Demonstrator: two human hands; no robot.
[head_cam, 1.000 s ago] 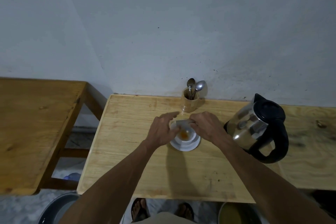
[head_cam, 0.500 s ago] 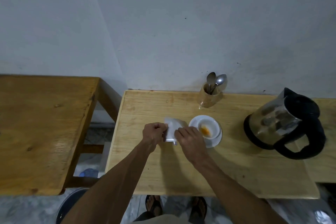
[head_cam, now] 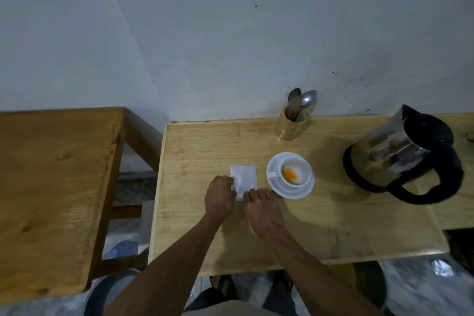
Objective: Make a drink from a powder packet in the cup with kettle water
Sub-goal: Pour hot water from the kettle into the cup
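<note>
A white cup (head_cam: 295, 171) with orange powder (head_cam: 290, 175) in its bottom stands on a white saucer (head_cam: 291, 191) mid-table. Just left of it the white powder packet (head_cam: 245, 177) lies flat on the wood. My left hand (head_cam: 220, 199) pinches the packet's left edge. My right hand (head_cam: 261, 206) rests its fingertips on the packet's near edge. The steel kettle (head_cam: 400, 155) with a black handle sits at the right, apart from both hands.
A wooden holder (head_cam: 293, 124) with two spoons (head_cam: 302, 100) stands against the wall behind the cup. A second wooden table (head_cam: 53, 187) is to the left across a gap. Basins (head_cam: 102, 292) and my feet show on the floor below the near edge.
Both hands carried the packet from over the cup to the left and set it flat on the table. The view shifted left, so the cup and kettle now appear further right.
</note>
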